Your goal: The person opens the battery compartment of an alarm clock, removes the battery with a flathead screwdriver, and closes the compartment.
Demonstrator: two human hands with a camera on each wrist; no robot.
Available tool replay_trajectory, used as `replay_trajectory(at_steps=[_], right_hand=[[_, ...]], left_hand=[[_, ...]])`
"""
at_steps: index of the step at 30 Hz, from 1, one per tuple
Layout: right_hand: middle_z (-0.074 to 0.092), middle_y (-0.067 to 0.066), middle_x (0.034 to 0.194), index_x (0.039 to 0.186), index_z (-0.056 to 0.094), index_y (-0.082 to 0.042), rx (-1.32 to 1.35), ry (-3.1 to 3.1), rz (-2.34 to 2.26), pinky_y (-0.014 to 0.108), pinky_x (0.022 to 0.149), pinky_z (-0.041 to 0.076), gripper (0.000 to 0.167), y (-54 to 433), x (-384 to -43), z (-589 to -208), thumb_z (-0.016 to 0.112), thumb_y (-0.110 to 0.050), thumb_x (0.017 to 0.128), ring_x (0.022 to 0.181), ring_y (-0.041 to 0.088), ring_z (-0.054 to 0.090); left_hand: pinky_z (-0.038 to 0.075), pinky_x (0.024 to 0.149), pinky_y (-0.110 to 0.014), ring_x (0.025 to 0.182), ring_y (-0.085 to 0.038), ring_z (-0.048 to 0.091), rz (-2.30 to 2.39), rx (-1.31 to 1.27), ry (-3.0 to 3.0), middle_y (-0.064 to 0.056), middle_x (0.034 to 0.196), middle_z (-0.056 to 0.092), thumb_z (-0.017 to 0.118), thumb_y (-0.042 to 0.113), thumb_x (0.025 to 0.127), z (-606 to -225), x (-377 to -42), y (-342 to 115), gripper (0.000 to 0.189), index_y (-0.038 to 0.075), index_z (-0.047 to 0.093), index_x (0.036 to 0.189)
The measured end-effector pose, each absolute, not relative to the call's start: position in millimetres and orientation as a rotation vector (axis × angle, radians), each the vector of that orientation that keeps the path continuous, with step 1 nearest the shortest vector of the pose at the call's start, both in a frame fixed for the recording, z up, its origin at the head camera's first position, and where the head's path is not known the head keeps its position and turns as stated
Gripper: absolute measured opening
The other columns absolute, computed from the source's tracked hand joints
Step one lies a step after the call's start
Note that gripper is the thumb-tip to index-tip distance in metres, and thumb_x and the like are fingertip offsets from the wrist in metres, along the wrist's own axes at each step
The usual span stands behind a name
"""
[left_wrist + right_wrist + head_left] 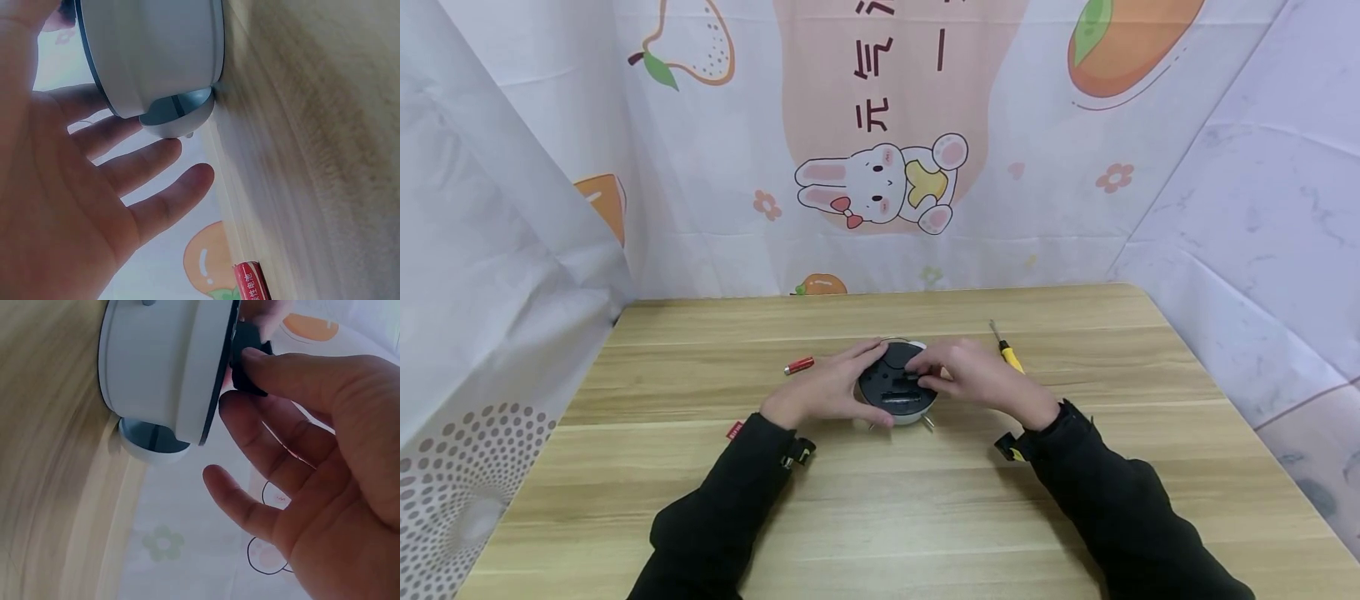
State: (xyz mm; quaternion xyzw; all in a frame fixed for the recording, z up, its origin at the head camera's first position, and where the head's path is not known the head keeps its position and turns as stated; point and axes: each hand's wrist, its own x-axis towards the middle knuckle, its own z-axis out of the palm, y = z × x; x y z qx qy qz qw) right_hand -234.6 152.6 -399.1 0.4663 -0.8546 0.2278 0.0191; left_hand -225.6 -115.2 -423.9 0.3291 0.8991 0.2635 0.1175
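The left hand (829, 387) grips the face-down clock (887, 379) between both hands; the right hand (970, 373) pinches its black cover (247, 362), apparently battery-compartment work; next calls for steady support

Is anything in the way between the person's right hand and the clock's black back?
Only the small black part the right hand pinches at the black back; nothing else visible. The battery and screwdriver lie off to the sides.
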Motion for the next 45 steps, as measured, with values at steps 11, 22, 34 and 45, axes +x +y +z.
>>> replay_trajectory(at_steps=[11, 22, 34, 45], right_hand=[[0.071, -0.006, 0.096, 0.102, 0.077, -0.013, 1.469, -2.644, 0.745, 0.026, 0.071, 0.052, 0.009, 146.9, -231.7, -402.2, 0.076, -0.011, 0.093, 0.083, 0.004, 0.062], [0.073, -0.002, 0.103, 0.107, 0.077, -0.011, 1.493, -2.673, 0.764, 0.031, 0.078, 0.055, 0.013, 148.8, -234.5, -404.4, 0.073, -0.01, 0.095, 0.092, 0.008, 0.065], [0.072, 0.0, 0.109, 0.111, 0.077, -0.009, 1.552, -2.691, 0.785, 0.034, 0.084, 0.054, 0.017, 153.3, -237.9, -405.5, 0.071, -0.007, 0.095, 0.102, 0.013, 0.065], [0.072, -0.002, 0.106, 0.108, 0.078, -0.01, 1.576, -2.678, 0.775, 0.033, 0.084, 0.053, 0.015, 153.8, -238.4, -405.5, 0.073, -0.007, 0.094, 0.1, 0.011, 0.064]], left_hand=[[0.038, 0.111, -0.041, 0.137, -0.025, 0.047, 0.806, 1.224, 2.748, -0.012, 0.147, 0.053, 0.077, 0.046, 0.09, -418.3, -227.9, -116.6, 0.057, 0.008, 0.068, 0.132], [0.045, 0.104, -0.038, 0.118, -0.022, 0.062, 0.831, 1.407, 2.792, -0.006, 0.117, 0.07, 0.076, 0.018, 0.091, -416.2, -228.6, -116.0, 0.006, 0.014, 0.08, 0.093], [0.046, 0.102, -0.039, 0.117, -0.022, 0.061, 0.84, 1.393, 2.775, -0.007, 0.117, 0.07, 0.074, 0.017, 0.09, -415.1, -227.2, -116.3, 0.005, 0.014, 0.078, 0.087], [0.048, 0.1, -0.038, 0.114, -0.022, 0.062, 0.828, 1.398, 2.777, -0.006, 0.115, 0.07, 0.076, 0.015, 0.088, -414.8, -226.4, -114.3, 0.005, 0.016, 0.075, 0.083]])
